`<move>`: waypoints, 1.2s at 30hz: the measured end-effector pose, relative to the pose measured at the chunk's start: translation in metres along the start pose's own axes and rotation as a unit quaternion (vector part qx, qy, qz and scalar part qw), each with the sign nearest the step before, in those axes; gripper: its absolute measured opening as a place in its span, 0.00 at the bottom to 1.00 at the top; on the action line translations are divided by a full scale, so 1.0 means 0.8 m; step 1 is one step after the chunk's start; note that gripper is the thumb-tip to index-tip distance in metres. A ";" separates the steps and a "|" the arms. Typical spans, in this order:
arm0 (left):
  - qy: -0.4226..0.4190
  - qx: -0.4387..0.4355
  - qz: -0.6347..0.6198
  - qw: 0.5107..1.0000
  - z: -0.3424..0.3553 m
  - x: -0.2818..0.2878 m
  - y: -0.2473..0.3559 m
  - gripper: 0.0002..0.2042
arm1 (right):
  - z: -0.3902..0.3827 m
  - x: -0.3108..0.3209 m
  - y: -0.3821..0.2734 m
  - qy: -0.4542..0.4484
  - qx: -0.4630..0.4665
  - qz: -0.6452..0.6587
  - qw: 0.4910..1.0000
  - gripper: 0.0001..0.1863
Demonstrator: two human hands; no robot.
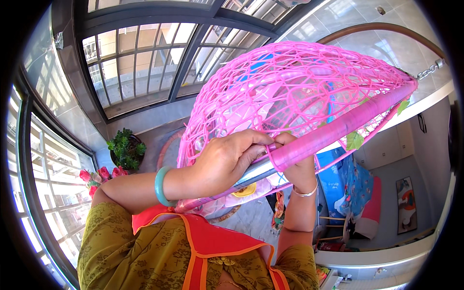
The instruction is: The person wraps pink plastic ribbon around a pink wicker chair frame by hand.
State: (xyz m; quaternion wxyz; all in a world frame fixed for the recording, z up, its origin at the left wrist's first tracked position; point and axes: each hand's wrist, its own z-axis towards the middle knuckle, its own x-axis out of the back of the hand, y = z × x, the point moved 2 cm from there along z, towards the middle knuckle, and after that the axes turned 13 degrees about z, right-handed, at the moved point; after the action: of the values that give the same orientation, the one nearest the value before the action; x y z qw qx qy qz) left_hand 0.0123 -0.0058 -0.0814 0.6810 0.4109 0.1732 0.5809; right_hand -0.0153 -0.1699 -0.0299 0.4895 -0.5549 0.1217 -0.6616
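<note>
A pink woven hanging chair (290, 77) fills the upper middle, with a thick tube (340, 128) wrapped in pink strip along its near edge. Part of that tube shows bare silver metal (253, 171). My left hand (227, 154), wearing a green bangle, pinches the pink strip at the tube, beside the bare metal. Just right of it, my right hand (296, 164), with a silver bangle, is closed at the tube; its fingertips are partly hidden behind the strip and left fingers, so what they grip is unclear.
A chain (427, 70) joins the chair to a curved brown stand (382, 26). Barred windows (135, 67) line the top and left. A potted plant (125, 147) and red flowers (104, 174) are at left. A bed with blue bedding (338, 188) lies beyond a frame at right.
</note>
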 end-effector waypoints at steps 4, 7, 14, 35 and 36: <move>-0.006 0.012 -0.002 1.000 -0.001 0.001 0.002 0.08 | 0.002 0.001 -0.002 0.005 -0.013 -0.001 1.000 0.08; -0.009 0.020 -0.028 0.999 0.000 0.000 0.001 0.09 | 0.003 0.001 -0.002 0.011 -0.003 -0.008 1.000 0.08; -0.056 0.047 -0.066 0.995 0.005 0.004 -0.002 0.09 | 0.003 0.001 -0.001 0.070 0.003 -0.008 0.997 0.06; -0.155 0.212 -0.301 0.917 0.021 0.008 -0.005 0.09 | 0.009 -0.006 -0.001 0.129 -0.090 0.055 0.986 0.07; -0.104 0.241 -0.338 0.904 0.016 0.003 -0.004 0.09 | 0.009 -0.007 0.000 0.128 -0.095 0.053 0.986 0.07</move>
State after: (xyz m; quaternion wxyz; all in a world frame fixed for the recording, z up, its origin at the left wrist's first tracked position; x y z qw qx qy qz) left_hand 0.0246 -0.0080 -0.0754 0.7309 0.5374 0.3642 0.2105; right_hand -0.0094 -0.1624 -0.0307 0.4496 -0.5024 0.2749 -0.6855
